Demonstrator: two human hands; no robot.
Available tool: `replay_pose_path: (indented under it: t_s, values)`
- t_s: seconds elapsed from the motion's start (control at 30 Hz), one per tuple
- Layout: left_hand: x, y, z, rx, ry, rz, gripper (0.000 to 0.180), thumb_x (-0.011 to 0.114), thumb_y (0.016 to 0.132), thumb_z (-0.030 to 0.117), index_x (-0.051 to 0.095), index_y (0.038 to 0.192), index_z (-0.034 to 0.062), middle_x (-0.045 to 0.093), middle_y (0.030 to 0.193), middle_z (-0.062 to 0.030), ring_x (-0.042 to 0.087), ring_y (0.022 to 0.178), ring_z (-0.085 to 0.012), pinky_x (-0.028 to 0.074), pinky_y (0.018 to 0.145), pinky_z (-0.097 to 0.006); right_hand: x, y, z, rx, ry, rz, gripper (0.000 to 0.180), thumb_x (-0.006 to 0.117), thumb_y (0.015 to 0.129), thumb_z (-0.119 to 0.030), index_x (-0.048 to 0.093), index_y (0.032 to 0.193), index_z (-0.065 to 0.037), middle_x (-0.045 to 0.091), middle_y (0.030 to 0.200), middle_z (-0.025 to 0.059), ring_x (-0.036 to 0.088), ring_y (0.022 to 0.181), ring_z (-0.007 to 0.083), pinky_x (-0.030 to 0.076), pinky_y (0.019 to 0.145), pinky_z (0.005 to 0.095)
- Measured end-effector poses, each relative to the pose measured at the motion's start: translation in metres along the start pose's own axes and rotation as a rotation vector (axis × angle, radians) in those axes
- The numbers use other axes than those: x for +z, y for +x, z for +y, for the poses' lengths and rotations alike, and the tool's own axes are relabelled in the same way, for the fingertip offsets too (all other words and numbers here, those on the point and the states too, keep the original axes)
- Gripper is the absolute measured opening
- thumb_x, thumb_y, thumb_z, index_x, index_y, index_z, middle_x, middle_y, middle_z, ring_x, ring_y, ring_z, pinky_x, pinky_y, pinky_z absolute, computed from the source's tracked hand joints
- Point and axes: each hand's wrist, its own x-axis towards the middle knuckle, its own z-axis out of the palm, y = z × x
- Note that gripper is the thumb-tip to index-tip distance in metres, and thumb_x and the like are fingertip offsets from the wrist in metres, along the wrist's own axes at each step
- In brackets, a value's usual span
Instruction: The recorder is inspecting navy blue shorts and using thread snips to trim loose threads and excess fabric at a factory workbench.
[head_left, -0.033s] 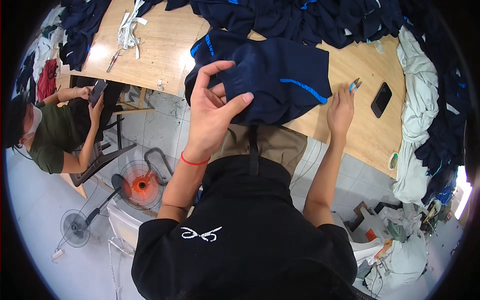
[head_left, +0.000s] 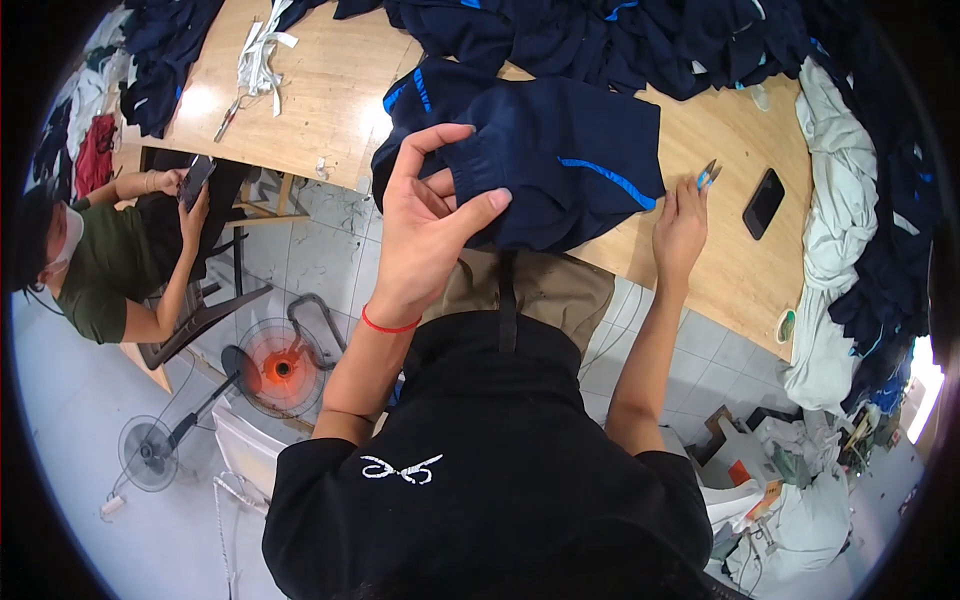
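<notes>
A dark navy garment [head_left: 600, 130] with bright blue curved trim lies at the table's near edge in front of me. My left hand [head_left: 425, 220] holds its gathered elastic band, the fingers tucked in at the opening and the thumb pressing over the cloth. Just right of the garment, my right hand [head_left: 680, 232] rests at the tabletop with its fingers closed around small thread snips [head_left: 708, 174]. The snips' metal blades point away from me and some blue shows at the grip. Most of the handle is hidden by my fingers.
A black phone [head_left: 764, 203] lies on the wooden table [head_left: 740, 285]. Navy clothing [head_left: 600, 45] is heaped along the far side, with pale cloth [head_left: 835, 170] at right. White strips [head_left: 260, 60] lie far left. At left a masked person [head_left: 115, 260] sits holding a phone, near a fan [head_left: 283, 368].
</notes>
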Motion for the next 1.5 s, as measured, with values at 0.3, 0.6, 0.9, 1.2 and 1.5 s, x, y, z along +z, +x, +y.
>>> replay_pose_path:
  t_s: [0.3, 0.6, 0.9, 1.2, 1.5]
  values:
    - [0.003, -0.008, -0.004, 0.058, 0.013, -0.038, 0.063, 0.077, 0.091, -0.014, 0.048, 0.146, -0.0006, 0.076, 0.12, -0.0174, 0.075, 0.108, -0.0158, 0.062, 0.098, -0.029, -0.033, -0.019, -0.011, 0.394, 0.062, -0.069, 0.043, 0.063, 0.093, 0.008, 0.072, 0.135, 0.004, 0.077, 0.114, 0.0243, 0.076, 0.104, 0.0362, 0.061, 0.088, 0.0421]
    - [0.014, -0.013, 0.001, 0.104, 0.073, -0.039, 0.062, 0.077, 0.092, -0.014, 0.047, 0.145, 0.0, 0.075, 0.115, -0.013, 0.072, 0.104, -0.0129, 0.059, 0.096, -0.028, -0.119, -0.002, -0.078, 0.699, 1.099, -0.198, 0.04, 0.059, 0.108, 0.001, 0.062, 0.147, -0.001, 0.069, 0.126, 0.0085, 0.062, 0.096, 0.0106, 0.054, 0.083, 0.0285]
    - [0.024, -0.021, -0.001, 0.146, 0.152, -0.039, 0.059, 0.076, 0.092, -0.014, 0.048, 0.142, 0.0, 0.075, 0.109, -0.0114, 0.072, 0.099, -0.0117, 0.058, 0.086, -0.025, -0.135, 0.0, -0.198, 0.143, 1.006, -0.037, 0.044, 0.09, 0.085, -0.001, 0.07, 0.124, -0.002, 0.07, 0.1, 0.0101, 0.065, 0.074, 0.0172, 0.052, 0.063, 0.0275]
    - [0.024, -0.024, 0.001, 0.129, 0.164, -0.031, 0.056, 0.076, 0.093, -0.013, 0.049, 0.141, -0.0003, 0.074, 0.109, -0.0106, 0.072, 0.099, -0.0109, 0.058, 0.086, -0.024, -0.124, 0.004, -0.192, -0.08, 0.859, 0.122, 0.039, 0.094, 0.081, 0.0, 0.069, 0.111, 0.002, 0.074, 0.096, 0.0158, 0.073, 0.075, 0.0285, 0.056, 0.059, 0.0334]
    - [0.022, -0.021, 0.0, 0.092, 0.131, -0.049, 0.055, 0.075, 0.094, -0.013, 0.049, 0.141, -0.0005, 0.075, 0.113, -0.0115, 0.073, 0.104, -0.0126, 0.058, 0.089, -0.024, -0.116, 0.003, -0.187, -0.189, 0.82, 0.127, 0.03, 0.086, 0.089, 0.007, 0.067, 0.113, 0.003, 0.075, 0.104, 0.0176, 0.07, 0.073, 0.0185, 0.057, 0.063, 0.028]
